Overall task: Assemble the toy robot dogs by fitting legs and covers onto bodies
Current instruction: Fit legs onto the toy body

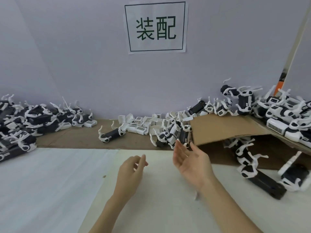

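Note:
My right hand [190, 163] is open, palm turned left, its fingertips just short of a small cluster of black-and-white toy dogs [173, 135] lying at the cardboard's near edge. My left hand [132, 171] hovers over the white table, fingers loosely curled, holding nothing. A single black body with white legs [111, 134] lies on its back further left on the brown cardboard strip [80, 140]. Behind the cluster sits a heap of white covers [144, 124] against the wall.
Piles of toy dogs fill the far left [21, 123] and far right [282, 113]. A bent cardboard sheet [223, 128] slopes up at right, with more dogs [252, 165] below it. A paper sign [155, 26] hangs on the grey wall.

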Available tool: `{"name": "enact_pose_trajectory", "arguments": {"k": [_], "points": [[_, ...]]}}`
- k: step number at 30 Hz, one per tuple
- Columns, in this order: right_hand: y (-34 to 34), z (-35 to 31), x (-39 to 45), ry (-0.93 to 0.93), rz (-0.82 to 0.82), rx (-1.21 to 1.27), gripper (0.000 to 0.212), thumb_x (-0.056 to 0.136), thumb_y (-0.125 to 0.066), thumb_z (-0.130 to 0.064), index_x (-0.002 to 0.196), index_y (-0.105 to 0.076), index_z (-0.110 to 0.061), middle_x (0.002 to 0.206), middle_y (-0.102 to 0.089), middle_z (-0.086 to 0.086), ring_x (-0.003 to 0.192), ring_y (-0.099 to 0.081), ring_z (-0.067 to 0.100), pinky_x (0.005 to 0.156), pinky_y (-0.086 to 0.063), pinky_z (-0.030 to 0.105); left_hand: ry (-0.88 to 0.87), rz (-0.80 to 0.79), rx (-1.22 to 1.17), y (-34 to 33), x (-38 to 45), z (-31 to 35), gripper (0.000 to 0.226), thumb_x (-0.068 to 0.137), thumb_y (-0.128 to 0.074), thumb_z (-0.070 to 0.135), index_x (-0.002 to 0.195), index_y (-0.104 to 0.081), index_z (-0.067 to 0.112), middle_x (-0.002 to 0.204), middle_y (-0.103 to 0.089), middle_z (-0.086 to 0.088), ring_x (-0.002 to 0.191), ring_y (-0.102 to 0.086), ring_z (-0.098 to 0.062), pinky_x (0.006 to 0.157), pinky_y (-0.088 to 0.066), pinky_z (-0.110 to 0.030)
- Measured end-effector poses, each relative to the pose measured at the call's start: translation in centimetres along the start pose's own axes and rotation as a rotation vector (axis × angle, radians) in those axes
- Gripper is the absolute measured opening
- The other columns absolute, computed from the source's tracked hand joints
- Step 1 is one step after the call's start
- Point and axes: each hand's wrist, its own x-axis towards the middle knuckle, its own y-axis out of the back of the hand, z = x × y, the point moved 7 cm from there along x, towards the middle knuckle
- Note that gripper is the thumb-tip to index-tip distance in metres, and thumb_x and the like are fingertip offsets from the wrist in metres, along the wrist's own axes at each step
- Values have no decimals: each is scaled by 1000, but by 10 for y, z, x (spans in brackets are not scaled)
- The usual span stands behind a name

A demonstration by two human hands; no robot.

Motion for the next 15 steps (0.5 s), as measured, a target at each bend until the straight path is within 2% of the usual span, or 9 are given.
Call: {"name": "enact_pose_trajectory", "arguments": {"k": [3, 5, 8, 11, 15], "points": [[14, 33, 3, -50, 25, 73, 44, 101, -57, -31, 131, -66, 1, 111, -72, 17, 90, -72, 29, 73, -63, 38, -98, 72, 242, 1, 1, 2, 24, 106, -61, 35, 87, -71, 24, 95, -66, 12, 97, -58, -15, 82, -45, -29], [16, 34, 7, -50, 18, 85, 44, 101, -58, -31, 129, -67, 1, 111, -70, 18, 91, -72, 30, 74, -63, 38, -52, 125, 341, 10, 19, -9, 17, 104, -63, 34, 102, -73, 21, 111, -66, 5, 112, -55, -22, 95, -45, -35], [19, 24, 11, -10, 25, 67, 42, 100, -59, -32, 127, -70, 0, 107, -71, 14, 87, -71, 26, 72, -63, 35, 82, 154, 515, 29, 65, -28, 26, 104, -61, 31, 119, -70, 13, 132, -59, -9, 127, -47, -35, 108, -38, -41], [24, 22, 14, -4, 47, 58, 40, 100, -59, -32, 124, -72, -2, 105, -71, 13, 85, -70, 25, 71, -62, 34, 122, 102, 774, 42, 118, -42, 33, 102, -57, 25, 131, -61, 10, 144, -48, -17, 135, -40, -40, 113, -33, -44], [25, 26, 18, -13, 54, 32, 40, 97, -62, -31, 121, -74, -2, 100, -70, 14, 81, -69, 26, 69, -61, 34, 27, -101, 1096, 49, 177, -63, 37, 100, -55, 29, 136, -57, 20, 153, -42, -14, 150, -26, -36, 124, -17, -45]]}}
